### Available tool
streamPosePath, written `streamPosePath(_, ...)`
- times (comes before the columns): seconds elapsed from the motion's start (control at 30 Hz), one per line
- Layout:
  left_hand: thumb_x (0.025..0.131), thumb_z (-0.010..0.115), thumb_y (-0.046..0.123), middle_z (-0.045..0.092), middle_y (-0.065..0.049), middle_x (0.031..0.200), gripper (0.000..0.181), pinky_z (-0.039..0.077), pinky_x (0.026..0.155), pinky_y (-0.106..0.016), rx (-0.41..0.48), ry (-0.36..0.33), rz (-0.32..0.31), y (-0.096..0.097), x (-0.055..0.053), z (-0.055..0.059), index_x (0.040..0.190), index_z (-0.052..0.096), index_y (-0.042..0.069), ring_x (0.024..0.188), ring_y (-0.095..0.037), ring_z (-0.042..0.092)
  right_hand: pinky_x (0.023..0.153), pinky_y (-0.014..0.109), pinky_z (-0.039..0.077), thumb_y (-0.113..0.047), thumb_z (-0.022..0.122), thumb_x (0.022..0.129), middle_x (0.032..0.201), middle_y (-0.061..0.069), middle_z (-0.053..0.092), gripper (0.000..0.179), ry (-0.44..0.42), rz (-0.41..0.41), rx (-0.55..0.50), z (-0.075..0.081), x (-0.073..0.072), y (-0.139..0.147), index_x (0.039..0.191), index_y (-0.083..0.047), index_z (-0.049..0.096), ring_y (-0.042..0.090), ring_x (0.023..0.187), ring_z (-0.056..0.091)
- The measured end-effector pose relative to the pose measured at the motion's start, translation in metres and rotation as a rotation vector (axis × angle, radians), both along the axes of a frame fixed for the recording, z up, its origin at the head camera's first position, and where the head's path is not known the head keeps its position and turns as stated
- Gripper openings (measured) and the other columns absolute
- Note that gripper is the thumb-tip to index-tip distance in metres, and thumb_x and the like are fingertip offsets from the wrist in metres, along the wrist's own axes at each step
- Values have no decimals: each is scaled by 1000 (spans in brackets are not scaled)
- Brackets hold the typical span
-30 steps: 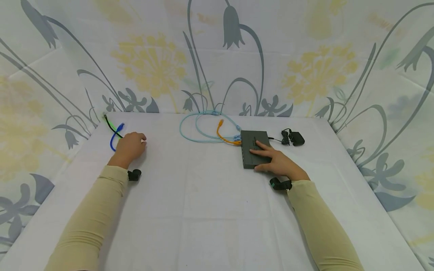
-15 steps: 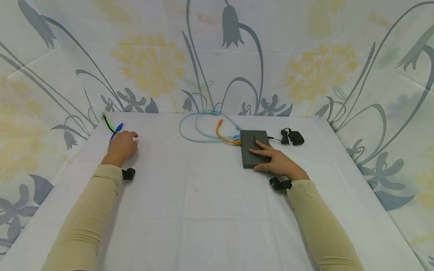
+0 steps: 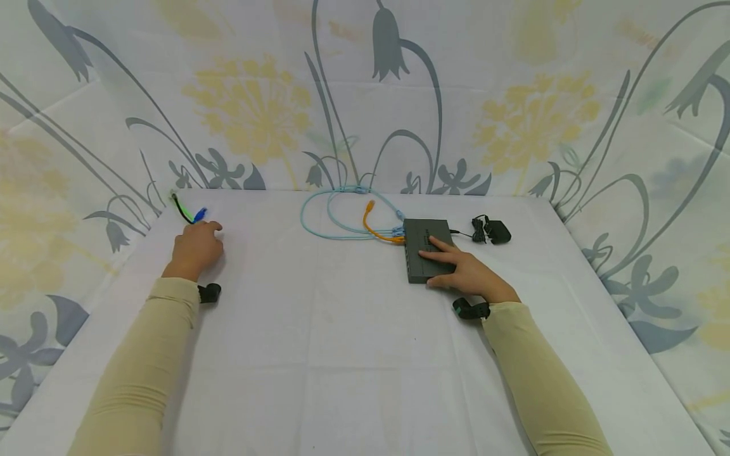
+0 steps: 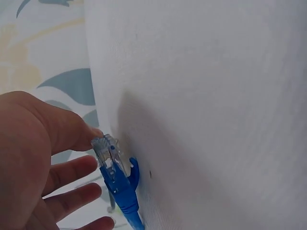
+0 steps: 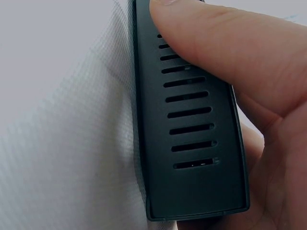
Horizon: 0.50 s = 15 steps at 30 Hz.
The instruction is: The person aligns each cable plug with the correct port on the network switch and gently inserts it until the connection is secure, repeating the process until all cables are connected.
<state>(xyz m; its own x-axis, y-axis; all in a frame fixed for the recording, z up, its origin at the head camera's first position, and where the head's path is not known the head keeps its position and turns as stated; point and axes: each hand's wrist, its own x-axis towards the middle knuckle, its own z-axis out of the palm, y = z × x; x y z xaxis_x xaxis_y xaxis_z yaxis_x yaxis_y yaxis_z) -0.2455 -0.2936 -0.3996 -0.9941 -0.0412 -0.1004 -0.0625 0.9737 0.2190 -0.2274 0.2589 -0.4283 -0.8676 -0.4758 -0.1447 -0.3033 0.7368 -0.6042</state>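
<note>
In the head view my left hand (image 3: pixel 194 250) is low over the table's left side, beside a short blue network cable (image 3: pixel 200 215) and partly hiding it. Close up, the cable's clear-tipped blue plug (image 4: pixel 121 184) lies by the thumb tip, and the other fingers are spread apart and extended behind it. Flat on the cloth at the right sits a dark grey network switch (image 3: pixel 419 266). My right hand (image 3: pixel 470 272) rests on it with fingers spread over its top. The right thumb (image 5: pixel 206 38) lies against the slotted side (image 5: pixel 189 189).
Light-blue cables (image 3: pixel 310 231) and an orange cable (image 3: pixel 367 218) run from the switch's left side. To its right lies a black power adapter (image 3: pixel 499 232) with its cord bundled. A black and green cable (image 3: pixel 181 208) is at the far left corner.
My left hand has moved left and slightly toward me, over the blue cable, covering more of it. The right hand stays on the switch.
</note>
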Motion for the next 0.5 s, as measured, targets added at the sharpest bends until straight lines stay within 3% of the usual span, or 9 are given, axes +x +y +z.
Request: streamPosePath(0.5,94,39,11,43,-36,136,46,39,95,-69,4,-47,-1,-8,-2,1,135,43,-9,124,-56,41,115,64,20,-49,73,81,164,-10,9,72,22,11,24,0,-1,0,145,-37,43,36,151,8)
